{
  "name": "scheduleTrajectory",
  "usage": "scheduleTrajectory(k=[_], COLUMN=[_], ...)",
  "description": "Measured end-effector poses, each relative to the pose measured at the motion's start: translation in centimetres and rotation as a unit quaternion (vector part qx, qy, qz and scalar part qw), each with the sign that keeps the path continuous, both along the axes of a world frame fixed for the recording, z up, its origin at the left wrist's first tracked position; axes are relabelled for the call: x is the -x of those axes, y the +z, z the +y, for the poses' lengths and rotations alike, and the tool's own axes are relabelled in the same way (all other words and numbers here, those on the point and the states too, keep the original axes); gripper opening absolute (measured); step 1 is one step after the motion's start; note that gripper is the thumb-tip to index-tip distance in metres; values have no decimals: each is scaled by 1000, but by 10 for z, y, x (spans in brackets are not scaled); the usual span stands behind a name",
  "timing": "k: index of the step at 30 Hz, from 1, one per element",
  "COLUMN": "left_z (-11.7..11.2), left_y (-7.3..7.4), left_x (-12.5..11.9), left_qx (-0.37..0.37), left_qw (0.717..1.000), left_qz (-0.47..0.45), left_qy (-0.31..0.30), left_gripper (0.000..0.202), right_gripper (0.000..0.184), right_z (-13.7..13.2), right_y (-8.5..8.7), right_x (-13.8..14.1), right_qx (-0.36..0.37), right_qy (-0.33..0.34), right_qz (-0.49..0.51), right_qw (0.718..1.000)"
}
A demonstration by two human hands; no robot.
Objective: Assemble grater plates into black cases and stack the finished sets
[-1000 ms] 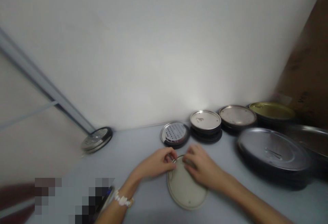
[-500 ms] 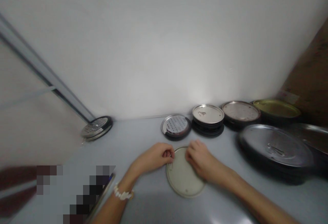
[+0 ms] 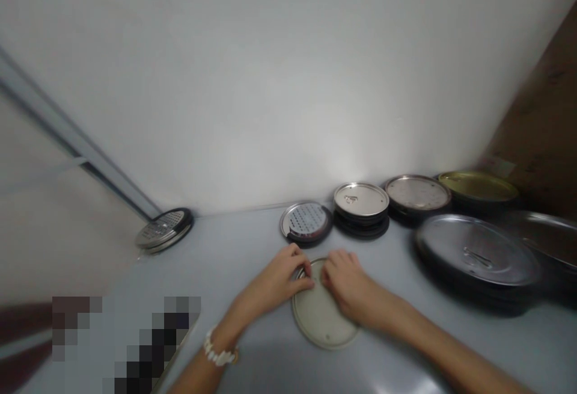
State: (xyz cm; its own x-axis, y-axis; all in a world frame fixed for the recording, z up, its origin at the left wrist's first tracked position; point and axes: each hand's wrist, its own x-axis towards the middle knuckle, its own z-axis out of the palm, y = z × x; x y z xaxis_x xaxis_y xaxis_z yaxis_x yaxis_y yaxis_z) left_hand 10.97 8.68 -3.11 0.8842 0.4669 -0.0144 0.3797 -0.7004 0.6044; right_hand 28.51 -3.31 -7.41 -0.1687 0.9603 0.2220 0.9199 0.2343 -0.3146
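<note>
A round beige lid (image 3: pixel 321 316) lies flat on the pale grey table (image 3: pixel 225 261) with a thin raised rim. My left hand (image 3: pixel 282 277) grips its upper left rim between the fingertips and wears a white beaded bracelet (image 3: pixel 219 350) on the wrist. My right hand (image 3: pixel 345 286) holds the upper right part of the lid, with its fingers curled over the rim. The hands nearly meet and hide the top of the lid.
Behind my hands, metal lids line the wall: a perforated one (image 3: pixel 305 221), a stack (image 3: pixel 361 200), a plain one (image 3: pixel 418 193) and a gold one (image 3: pixel 478 186). A large oval lid (image 3: pixel 476 249) sits right. Another perforated lid (image 3: pixel 163 230) stands far left.
My left hand's fingers have stretched further over the lid's rim. The lid stays flat in the same place on the table, and the whole view has shifted slightly.
</note>
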Motion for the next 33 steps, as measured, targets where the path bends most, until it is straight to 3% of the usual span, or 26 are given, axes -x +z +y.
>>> scheduleTrajectory(k=[13,16,19,22,27,33], left_z=[-11,-13,-14,-17,-23,-24], left_y=[-1,0,-3,-9,-16,-5], left_x=[1,-1,-7,-14,-21,-22], left_qx=[-13,23,105,232,407,551], left_qw=[1000,1000,993,966,897,806], left_qz=[26,-2,-37,-90,-145,-176], left_qy=[-8,13,49,75,95,125], left_gripper=[2,1,1,9,24,25], right_gripper=[13,12,11,11,11,13], right_z=[1,1,2,4,3,-2], right_y=[-8,-4,-3,-5,-3,17], right_x=[2,2,2,2,6,6], right_qx=[-40,-47,-49,-55,-64,-74], right_qy=[0,-7,-15,-9,9,27], right_qz=[0,16,33,50,86,191], right_qw=[999,999,998,997,994,978])
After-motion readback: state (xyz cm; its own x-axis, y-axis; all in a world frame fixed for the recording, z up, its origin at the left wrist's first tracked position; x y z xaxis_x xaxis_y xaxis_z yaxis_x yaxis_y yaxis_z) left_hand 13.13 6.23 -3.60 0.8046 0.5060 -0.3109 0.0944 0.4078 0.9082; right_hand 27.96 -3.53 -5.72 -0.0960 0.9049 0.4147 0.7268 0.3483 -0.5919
